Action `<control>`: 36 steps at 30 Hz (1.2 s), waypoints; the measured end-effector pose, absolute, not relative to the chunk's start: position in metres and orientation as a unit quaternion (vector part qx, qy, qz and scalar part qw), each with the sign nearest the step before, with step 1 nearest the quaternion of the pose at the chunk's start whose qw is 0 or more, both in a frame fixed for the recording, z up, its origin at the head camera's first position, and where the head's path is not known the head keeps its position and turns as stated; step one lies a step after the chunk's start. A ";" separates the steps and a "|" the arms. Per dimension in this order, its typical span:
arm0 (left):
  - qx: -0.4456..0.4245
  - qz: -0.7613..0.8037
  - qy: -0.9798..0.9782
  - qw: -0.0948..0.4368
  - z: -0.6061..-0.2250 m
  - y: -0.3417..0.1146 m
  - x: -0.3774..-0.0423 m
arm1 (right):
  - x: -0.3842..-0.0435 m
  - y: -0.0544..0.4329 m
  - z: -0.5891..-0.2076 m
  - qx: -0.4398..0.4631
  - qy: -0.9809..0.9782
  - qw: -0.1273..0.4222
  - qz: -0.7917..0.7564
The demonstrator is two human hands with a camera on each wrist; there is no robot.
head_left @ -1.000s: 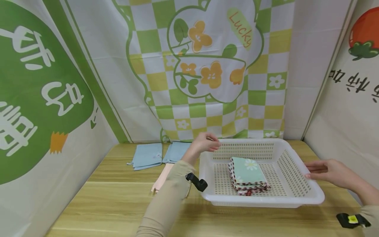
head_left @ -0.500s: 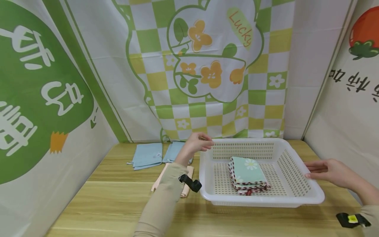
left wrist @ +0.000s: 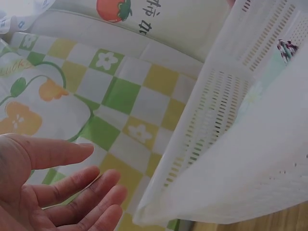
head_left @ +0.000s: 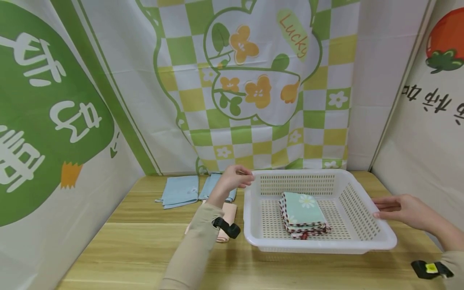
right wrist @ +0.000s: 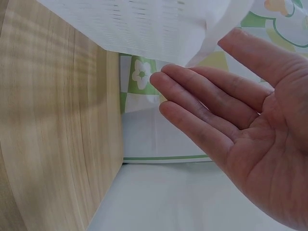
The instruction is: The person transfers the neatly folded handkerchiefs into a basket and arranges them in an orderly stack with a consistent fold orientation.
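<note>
A white plastic basket point(head_left: 319, 244) with slotted walls stands on the table. Inside it lies a folded stack of mint-green cloths point(head_left: 302, 207) with a daisy print and dark checked edging. My left hand point(head_left: 237, 177) hovers at the basket's back left corner; the left wrist view shows its fingers loosely bent, with nothing between them and the thumb. At the basket's right side is my right hand point(head_left: 406, 211), fingers extended and fingertips right at the rim. In the right wrist view its palm point(right wrist: 269, 144) is bare, with the basket wall point(right wrist: 144, 24) just beyond the fingers.
Two folded light blue cloths, one on the left point(head_left: 181, 190) and one on the right point(head_left: 210, 186), lie left of the basket. A pink folded cloth point(head_left: 229, 219) is partly hidden by my left forearm. Printed curtains point(head_left: 261, 141) hang behind the wooden table point(head_left: 119, 249).
My left hand has moved left, from above the basket's back rim to its back left corner. More of the pink cloth shows now. The right hand and the basket have stayed in place.
</note>
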State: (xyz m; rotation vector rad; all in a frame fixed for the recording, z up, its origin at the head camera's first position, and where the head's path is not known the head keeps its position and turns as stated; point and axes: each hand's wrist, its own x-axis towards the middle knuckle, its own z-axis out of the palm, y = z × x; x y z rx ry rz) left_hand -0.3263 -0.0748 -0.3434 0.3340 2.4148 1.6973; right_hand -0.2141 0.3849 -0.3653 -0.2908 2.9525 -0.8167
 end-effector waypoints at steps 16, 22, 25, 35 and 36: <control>0.090 0.566 0.817 0.069 -0.356 -0.098 -0.325 | -0.214 0.387 -0.369 -0.103 0.957 0.026 -0.271; 0.083 0.563 0.819 0.069 -0.359 -0.106 -0.322 | -0.214 0.387 -0.369 -0.100 0.958 0.026 -0.268; 0.082 0.563 0.819 0.072 -0.358 -0.108 -0.319 | -0.214 0.387 -0.369 -0.098 0.959 0.024 -0.264; 0.060 0.562 0.822 0.069 -0.373 -0.120 -0.323 | -0.216 0.388 -0.370 -0.104 0.957 0.022 -0.272; 0.056 0.562 0.822 0.070 -0.374 -0.122 -0.323 | -0.216 0.388 -0.370 -0.102 0.957 0.021 -0.270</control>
